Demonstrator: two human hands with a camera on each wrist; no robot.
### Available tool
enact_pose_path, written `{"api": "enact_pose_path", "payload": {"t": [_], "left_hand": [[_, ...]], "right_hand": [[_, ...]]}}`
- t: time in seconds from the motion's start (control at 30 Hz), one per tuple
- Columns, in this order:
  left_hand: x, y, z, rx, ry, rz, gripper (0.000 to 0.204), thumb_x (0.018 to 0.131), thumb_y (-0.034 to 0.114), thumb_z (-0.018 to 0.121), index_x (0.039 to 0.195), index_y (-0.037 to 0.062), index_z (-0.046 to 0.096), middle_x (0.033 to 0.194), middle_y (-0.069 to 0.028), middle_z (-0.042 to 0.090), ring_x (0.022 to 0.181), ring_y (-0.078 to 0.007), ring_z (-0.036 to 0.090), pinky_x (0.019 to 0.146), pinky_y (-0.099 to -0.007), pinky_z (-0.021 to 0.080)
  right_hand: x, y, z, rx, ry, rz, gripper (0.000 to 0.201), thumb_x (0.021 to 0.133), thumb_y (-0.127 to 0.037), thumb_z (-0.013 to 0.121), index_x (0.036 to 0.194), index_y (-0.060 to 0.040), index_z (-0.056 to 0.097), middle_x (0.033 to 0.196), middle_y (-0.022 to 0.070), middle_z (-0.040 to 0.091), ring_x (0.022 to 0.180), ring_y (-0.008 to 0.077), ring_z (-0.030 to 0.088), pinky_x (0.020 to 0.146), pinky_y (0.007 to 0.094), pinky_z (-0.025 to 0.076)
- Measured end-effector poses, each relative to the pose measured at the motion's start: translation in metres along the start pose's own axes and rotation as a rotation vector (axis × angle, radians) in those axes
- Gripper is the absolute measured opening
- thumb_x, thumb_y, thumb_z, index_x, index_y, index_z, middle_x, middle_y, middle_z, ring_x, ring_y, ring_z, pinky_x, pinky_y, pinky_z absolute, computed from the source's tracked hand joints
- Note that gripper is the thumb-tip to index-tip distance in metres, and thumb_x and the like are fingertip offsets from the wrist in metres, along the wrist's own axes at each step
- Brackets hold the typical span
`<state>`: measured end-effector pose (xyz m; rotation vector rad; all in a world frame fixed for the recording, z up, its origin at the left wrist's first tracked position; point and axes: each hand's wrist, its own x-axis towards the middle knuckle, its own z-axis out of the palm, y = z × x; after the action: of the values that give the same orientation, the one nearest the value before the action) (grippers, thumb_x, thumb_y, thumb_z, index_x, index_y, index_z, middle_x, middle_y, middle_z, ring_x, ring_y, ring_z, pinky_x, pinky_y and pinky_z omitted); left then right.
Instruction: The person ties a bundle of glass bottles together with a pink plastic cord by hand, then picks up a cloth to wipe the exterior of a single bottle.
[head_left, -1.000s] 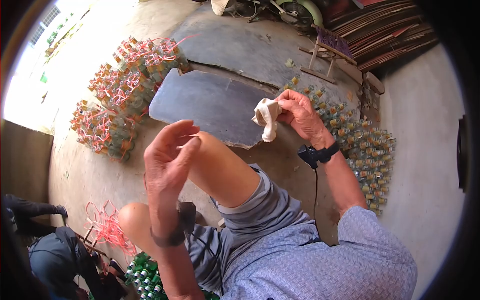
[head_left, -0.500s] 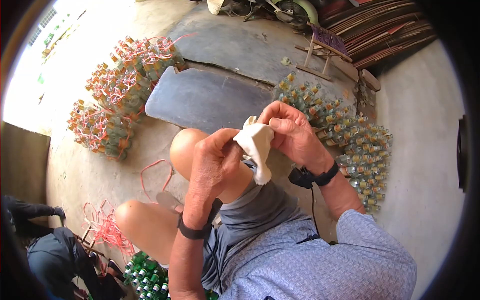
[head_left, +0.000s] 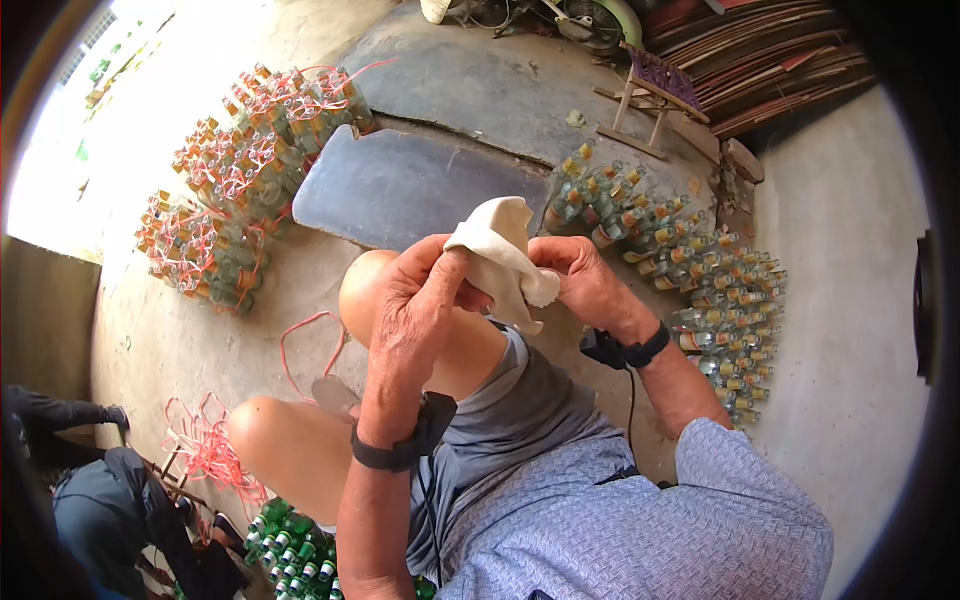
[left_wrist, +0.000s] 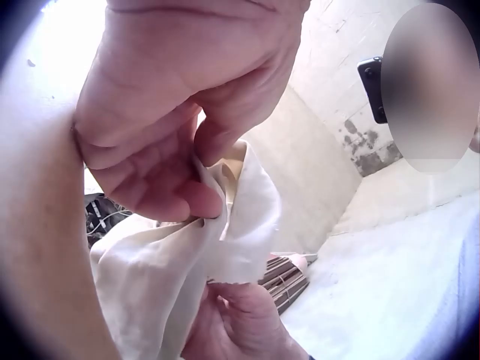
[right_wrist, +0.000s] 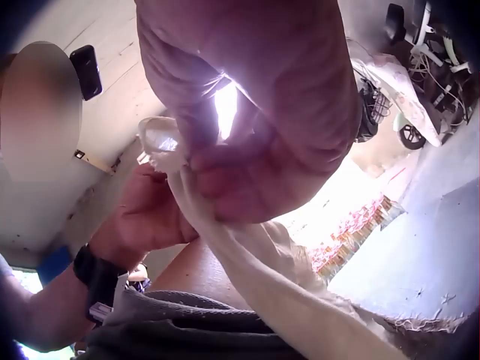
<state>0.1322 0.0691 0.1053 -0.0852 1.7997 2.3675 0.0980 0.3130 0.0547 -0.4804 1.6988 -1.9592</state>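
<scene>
In the head view, a crumpled cream-white piece of soft cloth point(head_left: 497, 235) is held up above the person's raised knee. The left hand point(head_left: 405, 310) pinches it from the left between thumb and fingers. At its other side the right hand point(head_left: 595, 290) grips a bunched end. Seen from the left wrist, the cloth point(left_wrist: 150, 262) hangs in folds below the left fingertips, with an edge standing open by the thumb. In the right wrist view, a long fold of the cloth point(right_wrist: 255, 277) runs down from the right hand's point(right_wrist: 262, 97) fingers.
A grey slab point(head_left: 400, 195) lies on the floor ahead. Bottles tied with red string point(head_left: 250, 160) stand left, rows of loose bottles point(head_left: 700, 280) right. Red string point(head_left: 210, 450) and green bottles point(head_left: 295, 560) lie lower left, near another person point(head_left: 110, 510). A stool point(head_left: 645, 100) stands beyond.
The left hand, apart from the cloth at first, came across to the right and took hold of it. Both hands then turned the cloth, and its upper part now stands higher.
</scene>
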Motion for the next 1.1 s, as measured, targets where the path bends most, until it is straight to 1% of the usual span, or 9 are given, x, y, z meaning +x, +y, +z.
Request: {"api": "enact_pose_path", "payload": {"t": [0.13,0.23,0.37,0.57,0.67,0.73,0.8,0.97,1.1], "left_hand": [[0.0,0.001,-0.001,0.019,0.031,0.024,0.029,0.114,0.021,0.06,0.119,-0.0023,0.077,0.091,-0.0051,0.075,0.075,-0.0109,0.069,0.071,-0.0249,0.057],[0.0,-0.002,0.001,0.015,0.053,0.021,0.028,0.114,0.022,0.061,0.117,-0.0018,0.077,0.089,-0.0029,0.074,0.075,-0.0092,0.068,0.069,-0.0238,0.055],[0.003,-0.011,-0.003,0.012,0.039,0.063,0.026,0.112,0.021,0.064,0.115,-0.001,0.077,0.088,0.0,0.073,0.074,-0.0061,0.065,0.068,-0.0216,0.051],[0.0,-0.008,-0.002,0.079,0.002,0.059,0.023,0.11,0.02,0.068,0.113,0.0002,0.077,0.09,0.0005,0.074,0.077,-0.0046,0.065,0.069,-0.0212,0.051],[0.0,-0.008,0.003,0.062,0.053,0.035,0.022,0.109,0.021,0.069,0.111,0.0003,0.077,0.09,-0.0001,0.075,0.076,-0.0051,0.065,0.071,-0.0213,0.052],[0.001,-0.009,0.005,0.075,0.081,0.056,0.022,0.108,0.022,0.071,0.107,0.001,0.077,0.088,0.0008,0.073,0.074,-0.005,0.064,0.069,-0.0213,0.053],[0.0,-0.007,0.008,0.093,0.093,0.064,0.021,0.107,0.022,0.073,0.103,0.0019,0.075,0.086,0.002,0.072,0.073,-0.0044,0.063,0.066,-0.0213,0.052],[-0.006,0.006,0.015,0.085,0.062,0.021,0.019,0.105,0.019,0.076,0.093,0.0049,0.071,0.081,0.005,0.066,0.067,-0.0017,0.058,0.055,-0.021,0.046],[-0.001,-0.009,0.013,0.108,0.041,0.048,0.014,0.105,0.017,0.076,0.102,0.0047,0.07,0.08,0.0049,0.066,0.059,-0.0017,0.054,0.05,-0.02,0.041]], "right_hand": [[-0.005,-0.011,-0.001,-0.016,0.098,-0.049,0.021,0.109,-0.018,0.064,0.115,-0.0002,0.074,0.103,-0.0022,0.073,0.098,0.0061,0.065,0.091,0.0276,0.053],[-0.002,-0.015,-0.003,0.046,0.095,-0.211,0.022,0.108,-0.016,0.061,0.118,-0.0006,0.074,0.103,-0.0009,0.073,0.098,0.0081,0.065,0.092,0.0283,0.052],[-0.004,-0.02,0.001,0.272,0.234,-0.154,0.024,0.109,-0.014,0.058,0.122,0.0002,0.072,0.111,0.0027,0.074,0.107,0.0107,0.066,0.102,0.0314,0.051],[-0.005,-0.028,-0.01,0.416,0.208,-0.265,0.018,0.109,-0.015,0.059,0.113,-0.0017,0.071,0.115,0.0036,0.073,0.111,0.0113,0.065,0.106,0.0341,0.051],[-0.004,-0.027,-0.015,0.099,0.316,-0.349,0.018,0.11,-0.017,0.06,0.115,-0.0027,0.069,0.116,0.0038,0.073,0.112,0.0114,0.064,0.106,0.0338,0.05],[-0.007,-0.027,-0.018,-0.063,0.294,-0.357,0.017,0.111,-0.017,0.06,0.117,-0.0038,0.068,0.116,0.0035,0.072,0.112,0.0114,0.063,0.106,0.0335,0.05],[-0.012,-0.027,-0.02,-0.017,0.271,-0.35,0.016,0.112,-0.018,0.06,0.118,-0.0052,0.067,0.116,0.0031,0.072,0.112,0.0115,0.064,0.105,0.0333,0.051],[-0.011,-0.007,0.002,0.576,0.296,-0.162,0.016,0.114,-0.019,0.058,0.119,-0.0075,0.068,0.117,0.0029,0.074,0.11,0.0123,0.069,0.099,0.0323,0.057],[-0.011,0.006,0.002,0.647,0.304,-0.02,0.019,0.115,-0.02,0.057,0.124,-0.0056,0.065,0.121,0.0045,0.073,0.11,0.0141,0.072,0.099,0.0328,0.06]]}}
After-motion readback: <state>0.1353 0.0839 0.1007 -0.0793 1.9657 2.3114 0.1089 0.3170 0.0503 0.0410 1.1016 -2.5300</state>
